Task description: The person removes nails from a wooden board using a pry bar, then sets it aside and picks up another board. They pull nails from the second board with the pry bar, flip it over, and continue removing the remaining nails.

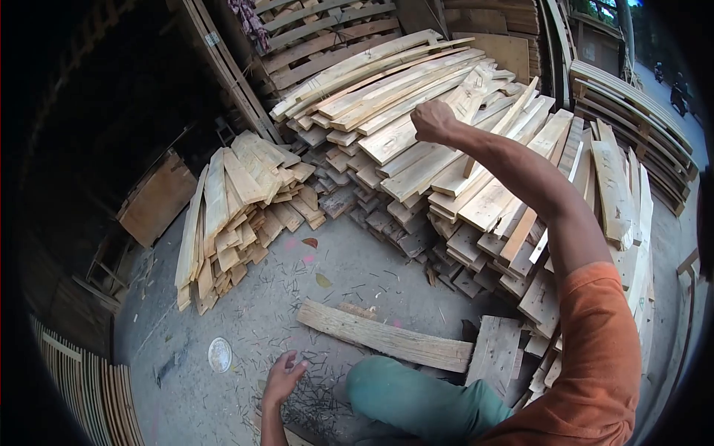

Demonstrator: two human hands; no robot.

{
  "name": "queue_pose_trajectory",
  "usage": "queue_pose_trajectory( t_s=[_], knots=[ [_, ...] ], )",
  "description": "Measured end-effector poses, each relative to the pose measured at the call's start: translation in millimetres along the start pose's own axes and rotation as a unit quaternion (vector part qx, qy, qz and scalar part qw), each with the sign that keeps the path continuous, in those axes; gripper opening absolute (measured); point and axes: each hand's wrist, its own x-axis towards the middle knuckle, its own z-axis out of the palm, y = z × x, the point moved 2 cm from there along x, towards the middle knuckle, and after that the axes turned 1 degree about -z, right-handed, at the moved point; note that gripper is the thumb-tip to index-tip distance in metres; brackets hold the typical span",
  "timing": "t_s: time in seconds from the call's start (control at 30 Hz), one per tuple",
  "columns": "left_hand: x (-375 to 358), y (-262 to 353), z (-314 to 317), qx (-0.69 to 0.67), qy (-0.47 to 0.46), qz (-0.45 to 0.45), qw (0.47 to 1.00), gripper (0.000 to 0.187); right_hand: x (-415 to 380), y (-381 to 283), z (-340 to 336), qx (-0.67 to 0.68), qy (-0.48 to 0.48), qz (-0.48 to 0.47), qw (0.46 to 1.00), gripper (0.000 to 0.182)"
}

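My right hand (433,121) is raised in front of the big stack of planks (416,160), at the end of my outstretched arm. Its fingers are curled into a fist; whatever is in them, if anything, is hidden. Low down, my left hand (284,377) hovers over the floor with fingers apart and nothing in it. Many dark nails (321,364) lie scattered around it. A weathered board (387,338) lies on the concrete in front of my knee, and a short wide board (494,349) rests right of it.
A smaller plank pile (238,193) stands at the left. A round whitish disc (220,354) lies on the concrete floor (275,290). Slatted wood (85,379) is at lower left, and stacked pallets (632,119) stand by the road at right.
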Motion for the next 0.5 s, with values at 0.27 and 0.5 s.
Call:
queue_pose_trajectory(
  t_s=[0.27, 0.5],
  knots=[
    [53, 215, 109, -0.322, -0.293, 0.209, 0.876, 0.084, -103, -219, -113, 0.033, 0.033, -0.284, 0.958, 0.017],
    [14, 128, 85, -0.589, -0.153, 0.297, 0.736, 0.070, -159, -364, -153, 0.134, 0.082, -0.407, 0.900, 0.014]
  ],
)
